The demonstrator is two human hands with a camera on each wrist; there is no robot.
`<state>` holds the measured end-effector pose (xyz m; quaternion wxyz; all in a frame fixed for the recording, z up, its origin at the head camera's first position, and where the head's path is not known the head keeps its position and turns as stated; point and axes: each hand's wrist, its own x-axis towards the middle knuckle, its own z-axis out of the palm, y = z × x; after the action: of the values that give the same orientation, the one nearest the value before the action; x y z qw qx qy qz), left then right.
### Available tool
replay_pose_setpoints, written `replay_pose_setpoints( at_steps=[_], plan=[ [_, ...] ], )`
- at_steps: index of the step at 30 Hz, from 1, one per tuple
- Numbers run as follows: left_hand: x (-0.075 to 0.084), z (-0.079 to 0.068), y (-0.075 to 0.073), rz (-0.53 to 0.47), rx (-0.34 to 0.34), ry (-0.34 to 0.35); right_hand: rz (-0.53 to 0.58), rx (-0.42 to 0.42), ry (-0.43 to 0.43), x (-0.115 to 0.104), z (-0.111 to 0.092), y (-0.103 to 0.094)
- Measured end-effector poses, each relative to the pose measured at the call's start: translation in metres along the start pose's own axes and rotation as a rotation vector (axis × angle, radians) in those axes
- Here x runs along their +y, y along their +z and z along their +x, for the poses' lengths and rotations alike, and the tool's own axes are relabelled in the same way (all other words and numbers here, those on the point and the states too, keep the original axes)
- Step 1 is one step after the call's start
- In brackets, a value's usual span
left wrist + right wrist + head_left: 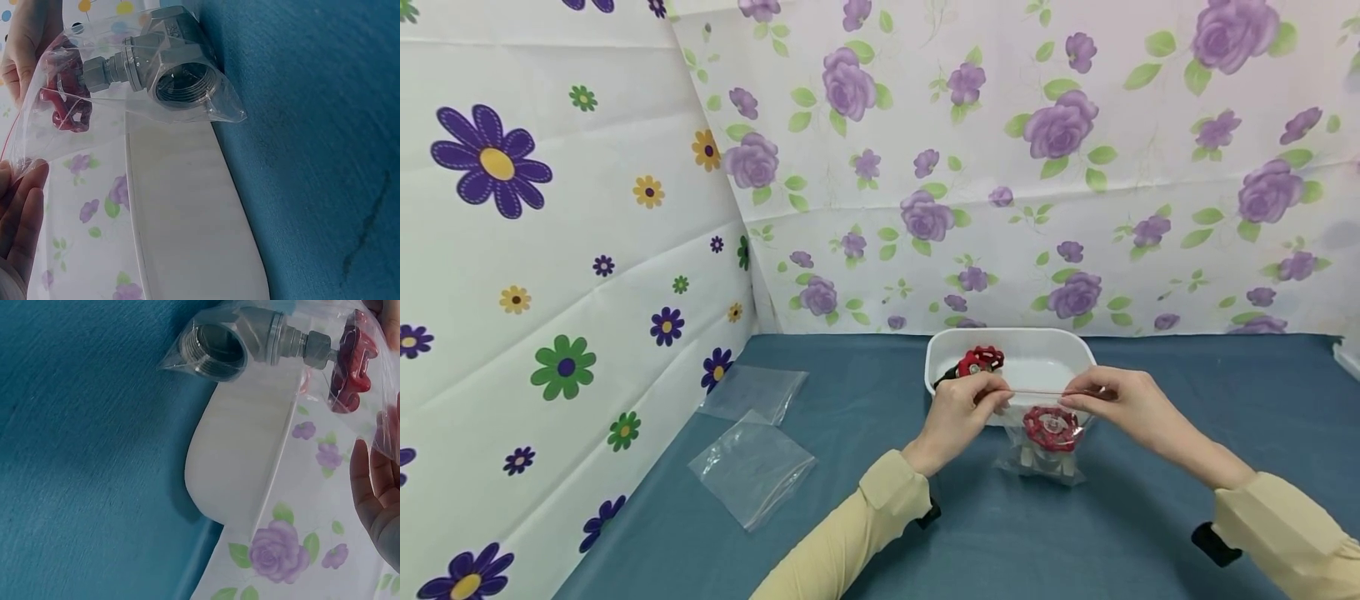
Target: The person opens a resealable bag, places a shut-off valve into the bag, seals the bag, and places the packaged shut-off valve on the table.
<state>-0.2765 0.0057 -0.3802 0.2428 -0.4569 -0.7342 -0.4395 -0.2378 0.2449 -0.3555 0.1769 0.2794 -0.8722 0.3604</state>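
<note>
A valve (169, 56) with a red handwheel and a threaded metal body sits inside a clear zip-lock bag (228, 109), its base on the cloth in front of the white tray. My left hand (958, 412) pinches the left end of the bag's top edge between thumb and fingers. At the other end, my right hand (1123, 404) pinches the same edge. A red seal line runs taut between them, above the handwheel (1051, 428). In the right wrist view the valve's round opening (215, 350) faces the camera through the plastic.
The white tray (1011, 334) stands behind the bag, against the flowered backdrop (880, 192). Another valve with a red handwheel (981, 360) lies in its left part. Two flat clear bags, one nearer (752, 471) and one farther (756, 392), lie on the blue cloth (865, 375) at left.
</note>
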Motion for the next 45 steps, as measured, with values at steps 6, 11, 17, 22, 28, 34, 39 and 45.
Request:
replay_pose_setpoints(
  at_steps=[6,11,17,22,28,34,39,45],
  plan=[
    [0.000,0.000,0.001,-0.013,0.006,0.007,-0.028,0.030,-0.069,0.001,-0.002,0.002],
    [0.000,-0.001,0.002,-0.008,0.001,0.014,-0.065,0.077,-0.131,0.001,-0.002,0.005],
    [-0.001,-0.001,0.003,-0.005,0.008,0.016,-0.088,0.114,-0.147,0.002,-0.003,0.005],
    [-0.001,-0.001,0.003,0.000,0.019,0.024,-0.054,0.064,-0.074,0.004,-0.006,0.002],
    [-0.003,-0.002,0.003,0.023,0.034,0.031,-0.063,0.052,-0.045,0.005,-0.010,-0.004],
    [-0.003,-0.001,0.002,0.012,0.037,0.017,-0.059,0.069,-0.079,0.006,-0.010,-0.006],
    [-0.003,0.000,0.002,0.012,0.031,0.021,-0.066,0.091,-0.113,0.008,-0.009,-0.006],
    [-0.001,0.000,0.002,0.021,0.030,0.034,-0.073,0.101,-0.142,0.010,-0.009,-0.006]
  ],
)
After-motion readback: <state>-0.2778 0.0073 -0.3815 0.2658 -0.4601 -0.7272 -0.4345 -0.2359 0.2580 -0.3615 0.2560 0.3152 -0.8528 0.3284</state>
